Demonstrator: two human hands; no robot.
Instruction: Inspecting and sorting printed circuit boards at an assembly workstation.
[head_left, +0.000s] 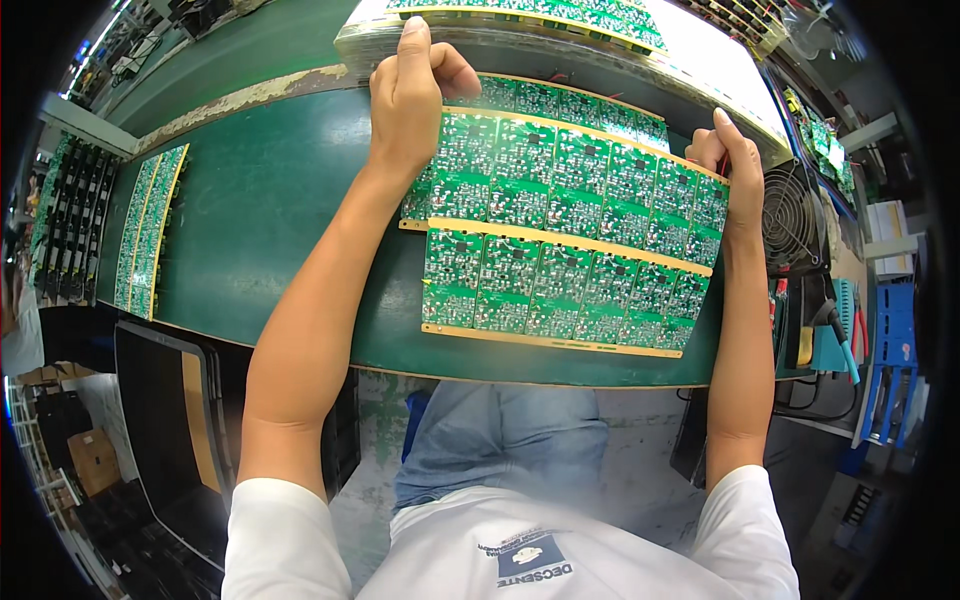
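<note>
Green circuit board panels with gold edge strips lie on the dark green workbench point(270, 220). The middle panel point(570, 175) is gripped at both ends: my left hand point(410, 95) pinches its far left corner, and my right hand point(728, 165) holds its right edge. A second panel point(560, 290) lies flat just in front of it, nearer to me. Another panel point(560, 100) shows partly beyond the held one, under my left hand.
A stack of similar panels point(540, 20) sits at the bench's far edge. More panels point(148, 230) lie at the left end beside a black rack point(65, 230). A small fan point(795, 215), cutters with blue handles point(835, 335) and blue bins point(890, 360) stand at right.
</note>
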